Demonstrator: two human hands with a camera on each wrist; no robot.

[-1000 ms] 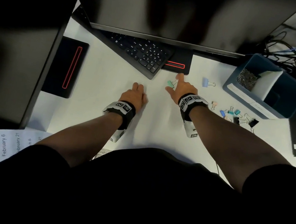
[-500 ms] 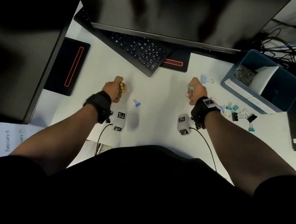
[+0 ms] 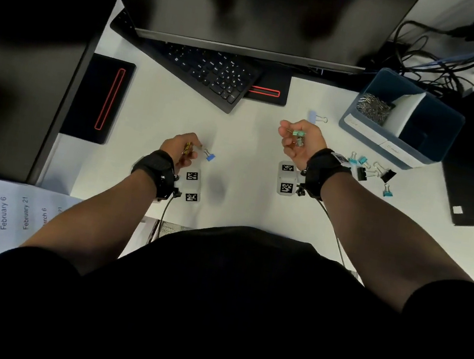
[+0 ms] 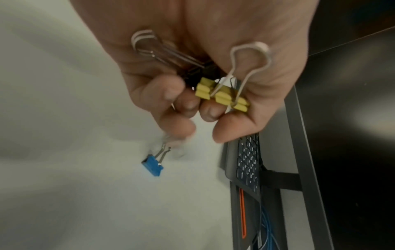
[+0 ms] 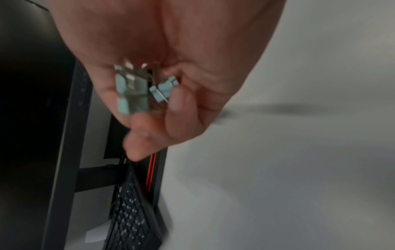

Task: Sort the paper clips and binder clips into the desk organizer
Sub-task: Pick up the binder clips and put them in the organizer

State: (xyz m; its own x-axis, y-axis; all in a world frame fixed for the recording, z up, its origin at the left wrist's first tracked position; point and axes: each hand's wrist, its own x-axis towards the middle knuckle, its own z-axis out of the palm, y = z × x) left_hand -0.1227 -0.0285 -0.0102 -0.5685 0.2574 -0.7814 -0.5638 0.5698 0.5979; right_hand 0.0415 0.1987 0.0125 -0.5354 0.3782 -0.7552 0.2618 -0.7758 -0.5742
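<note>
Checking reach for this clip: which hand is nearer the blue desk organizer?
Right. The right hand is just left of the desk organizer, holding teal binder clips. The left hand is farther left, near the desk's middle.

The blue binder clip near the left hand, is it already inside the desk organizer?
No, the blue binder clip hangs from the fingertips of the left hand over the white desk, far from the desk organizer.
</note>
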